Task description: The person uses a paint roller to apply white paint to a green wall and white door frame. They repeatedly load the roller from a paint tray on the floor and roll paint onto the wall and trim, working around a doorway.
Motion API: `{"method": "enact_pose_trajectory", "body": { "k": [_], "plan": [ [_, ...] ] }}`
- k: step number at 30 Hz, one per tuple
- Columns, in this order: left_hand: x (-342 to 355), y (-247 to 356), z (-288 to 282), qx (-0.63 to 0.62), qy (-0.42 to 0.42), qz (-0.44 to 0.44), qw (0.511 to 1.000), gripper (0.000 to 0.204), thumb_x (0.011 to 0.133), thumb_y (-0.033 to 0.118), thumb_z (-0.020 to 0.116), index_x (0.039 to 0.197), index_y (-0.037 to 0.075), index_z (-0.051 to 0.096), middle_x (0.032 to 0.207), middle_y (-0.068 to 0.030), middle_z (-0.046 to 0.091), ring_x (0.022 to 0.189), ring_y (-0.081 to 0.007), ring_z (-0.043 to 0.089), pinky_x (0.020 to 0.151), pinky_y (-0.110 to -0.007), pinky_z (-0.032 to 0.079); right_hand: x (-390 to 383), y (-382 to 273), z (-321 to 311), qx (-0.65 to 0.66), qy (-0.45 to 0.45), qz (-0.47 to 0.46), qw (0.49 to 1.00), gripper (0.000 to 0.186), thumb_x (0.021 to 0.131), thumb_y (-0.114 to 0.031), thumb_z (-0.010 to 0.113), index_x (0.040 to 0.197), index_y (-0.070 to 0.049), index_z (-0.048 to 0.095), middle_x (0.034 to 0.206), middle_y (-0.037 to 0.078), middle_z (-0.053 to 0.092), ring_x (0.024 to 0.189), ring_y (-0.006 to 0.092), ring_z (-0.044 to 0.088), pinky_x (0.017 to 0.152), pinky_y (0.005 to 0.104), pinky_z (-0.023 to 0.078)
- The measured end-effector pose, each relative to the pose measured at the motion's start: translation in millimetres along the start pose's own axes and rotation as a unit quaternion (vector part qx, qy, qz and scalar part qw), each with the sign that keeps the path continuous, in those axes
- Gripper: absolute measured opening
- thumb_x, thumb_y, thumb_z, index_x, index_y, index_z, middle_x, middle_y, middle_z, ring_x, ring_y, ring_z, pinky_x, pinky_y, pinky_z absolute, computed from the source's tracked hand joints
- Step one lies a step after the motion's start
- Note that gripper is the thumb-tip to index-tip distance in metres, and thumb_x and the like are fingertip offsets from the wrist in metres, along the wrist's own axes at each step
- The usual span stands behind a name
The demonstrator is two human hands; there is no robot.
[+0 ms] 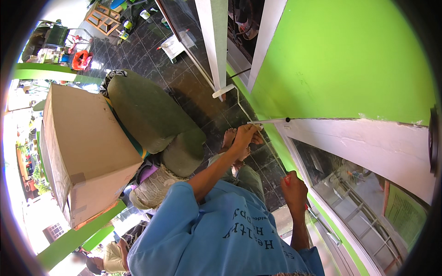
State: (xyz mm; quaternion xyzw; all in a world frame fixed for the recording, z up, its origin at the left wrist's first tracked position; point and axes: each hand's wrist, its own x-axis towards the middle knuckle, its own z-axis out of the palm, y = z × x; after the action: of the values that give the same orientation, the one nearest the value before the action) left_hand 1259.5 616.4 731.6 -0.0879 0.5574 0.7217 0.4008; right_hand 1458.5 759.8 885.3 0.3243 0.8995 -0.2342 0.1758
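A white paint roller (223, 90) on a thin bent metal frame lies beside the open window frame. My left hand (247, 137) is closed around that frame, near a pale horizontal rod with a black end (287, 120) at the green wall; exactly what the fingers pinch is partly hidden. Lower right, my right hand (294, 186) grips a red handle (288, 180) on a thin rod running up toward the left hand. My bare feet show below the left hand on the dark tiles.
A cardboard box (92, 152) and olive cushioned seat (140, 110) stand left. Windows (340, 193) line the green wall (350, 55). A wooden stool (103, 18) and white tray (177, 46) are farther up. Another person (113, 255) is at lower left.
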Motion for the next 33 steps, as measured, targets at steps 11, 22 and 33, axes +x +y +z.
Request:
{"method": "enact_pose_trajectory", "body": {
  "k": [11, 22, 33],
  "plan": [
    [-14, 19, 12, 0.017, 0.012, -0.001, 1.0, 0.031, 0.101, 0.025, 0.056, 0.098, -0.004, 0.065, 0.075, -0.0126, 0.069, 0.061, -0.0177, 0.068, 0.055, -0.026, 0.054, 0, -11, -18, 0.005, -0.018, 0.004, 1.0, 0.028, 0.086, -0.033, 0.066, 0.093, -0.007, 0.059, 0.079, 0.02, 0.066, 0.077, 0.041, 0.066, 0.067, 0.0507, 0.05],
    [34, -43, -27, -0.007, 0.013, 0.018, 1.0, 0.033, 0.101, 0.03, 0.058, 0.099, -0.002, 0.067, 0.074, -0.0108, 0.069, 0.06, -0.0161, 0.067, 0.055, -0.025, 0.053, 30, 3, 34, -0.024, 0.025, -0.063, 0.997, 0.022, 0.088, -0.026, 0.065, 0.09, -0.005, 0.058, 0.077, 0.019, 0.065, 0.073, 0.0384, 0.066, 0.065, 0.0476, 0.051],
    [92, -103, -71, -0.001, 0.034, -0.021, 0.999, 0.032, 0.101, 0.027, 0.057, 0.1, -0.004, 0.068, 0.073, -0.0112, 0.069, 0.059, -0.0177, 0.067, 0.057, -0.029, 0.056, 71, 2, 75, -0.06, -0.016, -0.067, 0.996, 0.027, 0.089, -0.028, 0.064, 0.096, -0.003, 0.056, 0.076, 0.021, 0.068, 0.073, 0.0397, 0.068, 0.064, 0.0503, 0.054]
  ]
}}
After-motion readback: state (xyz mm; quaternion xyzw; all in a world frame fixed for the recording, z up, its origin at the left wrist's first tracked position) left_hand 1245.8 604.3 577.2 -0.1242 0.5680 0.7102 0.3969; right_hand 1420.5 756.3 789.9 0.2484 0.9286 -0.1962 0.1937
